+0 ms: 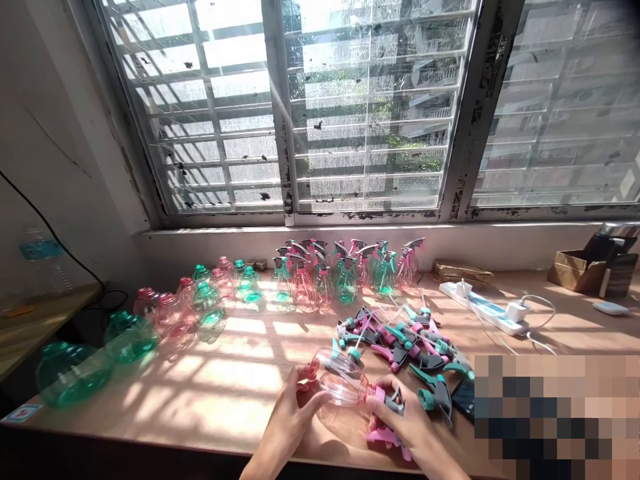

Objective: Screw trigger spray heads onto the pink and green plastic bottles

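Observation:
A clear pink spray bottle (343, 383) is held tilted almost on its side above the table's front part. My left hand (299, 408) is closed round its base end. At the neck, my right hand (400, 413) grips a pink-and-grey trigger sprayer (379, 395) that sits on the bottle's mouth. How tightly it is seated cannot be seen. Just below that hand a pink trigger piece (384, 437) shows. A green-and-grey trigger sprayer (436, 399) lies right of my right hand. Behind both hands spreads a pile of loose trigger sprayers (400, 343) in pink, green and grey.
Open-necked green bottles (75, 375) and pink bottles (175, 313) stand along the left. Bottles with sprayers fitted (346, 280) are grouped near the window wall. A white power strip (483, 310) with cords and a cardboard box (575, 270) lie at the right. One corner is pixelated.

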### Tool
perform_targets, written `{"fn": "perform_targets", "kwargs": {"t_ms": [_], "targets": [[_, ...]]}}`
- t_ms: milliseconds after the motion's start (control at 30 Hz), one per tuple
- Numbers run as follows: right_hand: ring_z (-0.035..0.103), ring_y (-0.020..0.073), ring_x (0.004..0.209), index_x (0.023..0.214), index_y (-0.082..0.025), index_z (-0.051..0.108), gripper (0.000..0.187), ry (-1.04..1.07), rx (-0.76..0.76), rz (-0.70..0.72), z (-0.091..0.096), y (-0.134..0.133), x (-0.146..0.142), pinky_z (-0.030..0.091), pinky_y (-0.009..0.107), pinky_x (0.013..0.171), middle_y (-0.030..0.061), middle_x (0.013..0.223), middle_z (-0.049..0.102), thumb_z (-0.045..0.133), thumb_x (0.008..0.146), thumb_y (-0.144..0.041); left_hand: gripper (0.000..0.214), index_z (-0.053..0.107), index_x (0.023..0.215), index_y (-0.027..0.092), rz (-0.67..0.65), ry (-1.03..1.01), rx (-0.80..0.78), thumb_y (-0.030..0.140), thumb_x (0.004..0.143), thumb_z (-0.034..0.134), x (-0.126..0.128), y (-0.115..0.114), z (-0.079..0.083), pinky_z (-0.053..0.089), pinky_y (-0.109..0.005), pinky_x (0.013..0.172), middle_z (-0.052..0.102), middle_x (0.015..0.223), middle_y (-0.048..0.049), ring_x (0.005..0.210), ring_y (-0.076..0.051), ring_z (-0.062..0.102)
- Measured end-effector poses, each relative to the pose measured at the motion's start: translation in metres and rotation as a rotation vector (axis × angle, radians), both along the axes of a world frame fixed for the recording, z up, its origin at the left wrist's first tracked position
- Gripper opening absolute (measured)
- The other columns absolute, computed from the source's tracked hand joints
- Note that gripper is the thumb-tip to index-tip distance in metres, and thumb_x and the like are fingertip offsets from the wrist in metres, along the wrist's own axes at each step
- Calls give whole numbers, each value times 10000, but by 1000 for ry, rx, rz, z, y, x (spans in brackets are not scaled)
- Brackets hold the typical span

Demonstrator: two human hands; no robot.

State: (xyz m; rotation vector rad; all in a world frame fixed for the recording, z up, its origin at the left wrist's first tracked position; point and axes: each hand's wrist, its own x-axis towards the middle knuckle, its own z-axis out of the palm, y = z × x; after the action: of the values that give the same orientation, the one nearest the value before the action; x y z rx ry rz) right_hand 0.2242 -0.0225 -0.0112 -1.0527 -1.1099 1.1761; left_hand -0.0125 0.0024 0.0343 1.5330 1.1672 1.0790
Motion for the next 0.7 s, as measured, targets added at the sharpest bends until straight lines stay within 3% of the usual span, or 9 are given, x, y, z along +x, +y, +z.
{"fn": "perform_targets", "kwargs": {"t_ms": [100,167,333,467,600,700], "targets": [[669,170,490,859,-191,614,471,-52,10,8,-6,2,0,515,270,480,-17,565,691,822,752,-599,417,646,1041,228,12,-22,33,406,723,847,-2,7,-10,536,-416,993,612,1384,-128,1105,-323,673],[668,176,495,857,-198,606,479,-49,-17,2,-9,3,1,514,275,479,-20,566,689,818,747,-613,398,640,1047,227,8,-41,66,372,730,831,-4,10,-17,541,-441,992,540,1466,-143,1081,-320,684],[675,186,505,907,-204,581,478,-63,-1,33,-14,3,2,552,300,510,-19,560,694,792,779,-613,318,624,1116,305,11,-50,148,332,826,753,-6,8,-21,535,-512,1000,601,1404,-87,1059,-304,691],[682,184,527,906,-202,593,492,-72,10,19,-14,3,3,556,293,515,-13,615,704,818,750,-611,408,628,1133,294,38,-84,131,387,781,810,-5,4,-17,540,-515,1008,697,1235,-96,1120,-346,682],[692,191,495,878,-199,588,505,-63,-27,56,-9,3,4,512,274,490,-5,584,710,814,744,-630,505,618,1156,258,-20,-146,118,476,758,840,-5,3,-18,515,-439,1086,651,1373,-124,1325,-370,583],[698,199,518,864,-200,599,503,-38,-31,69,-2,0,4,534,287,505,-3,603,716,817,736,-635,438,615,1123,252,-24,-229,52,532,824,770,-5,5,-22,534,-438,1076,636,1410,-121,1334,-357,589]]}}
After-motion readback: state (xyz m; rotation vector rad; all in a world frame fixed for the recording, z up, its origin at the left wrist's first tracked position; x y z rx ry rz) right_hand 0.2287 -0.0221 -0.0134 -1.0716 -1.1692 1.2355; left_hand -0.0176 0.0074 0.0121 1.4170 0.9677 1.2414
